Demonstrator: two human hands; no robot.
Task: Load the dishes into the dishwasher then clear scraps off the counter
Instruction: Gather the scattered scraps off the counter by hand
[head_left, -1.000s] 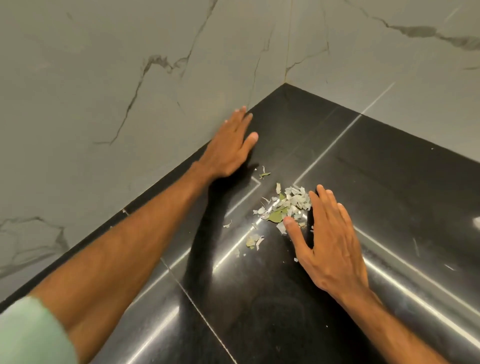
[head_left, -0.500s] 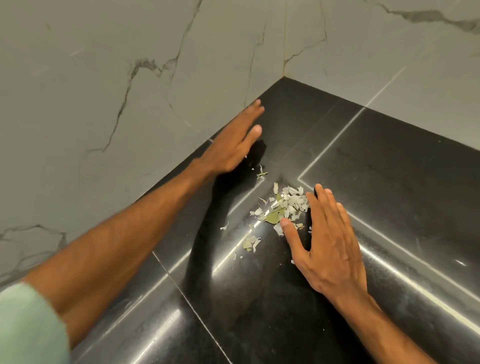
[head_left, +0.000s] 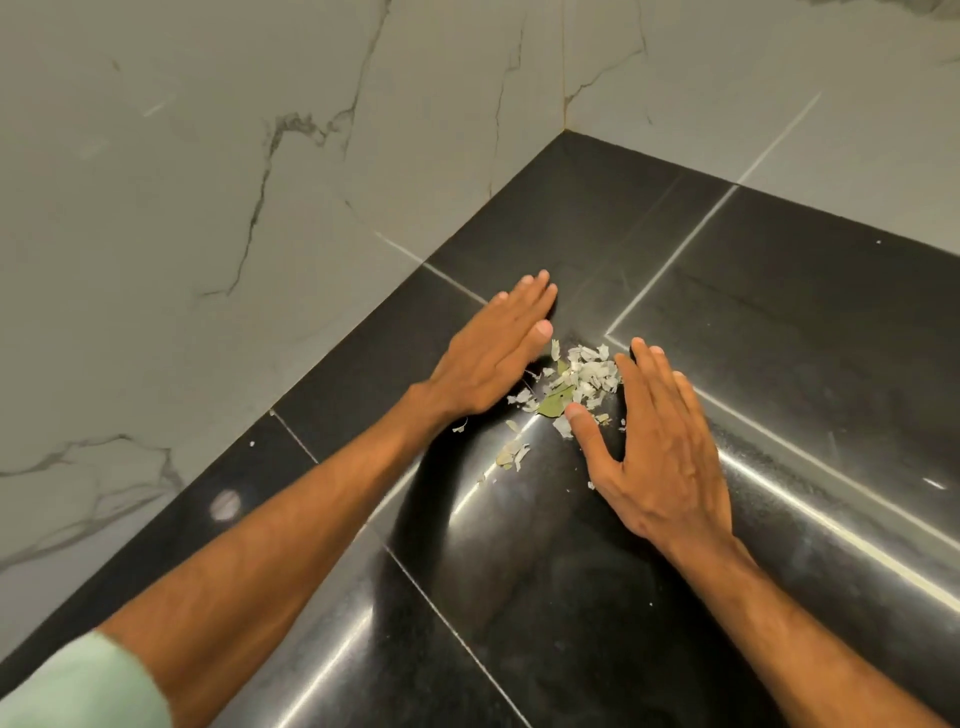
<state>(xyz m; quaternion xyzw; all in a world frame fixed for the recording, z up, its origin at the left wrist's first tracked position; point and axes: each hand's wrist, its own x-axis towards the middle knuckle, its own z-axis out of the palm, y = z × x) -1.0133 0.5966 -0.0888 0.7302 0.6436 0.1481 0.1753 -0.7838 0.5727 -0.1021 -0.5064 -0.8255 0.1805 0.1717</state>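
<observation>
Scraps are lying on the counter between the flat, straight-fingered left hand and right hand, with stray flakes just beside them likely slipping past the closing palms.

counter: glossy black tiles | scraps: 1 loose pile, pale and green flakes, strays beside

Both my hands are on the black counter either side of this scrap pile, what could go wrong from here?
Loose flakes lie nearer you than the scrap pile, outside both hands; squeezing inward would likely miss them. The left hand and right hand leave a gap at the fingertips, so light bits may escape toward the corner of the counter.
</observation>
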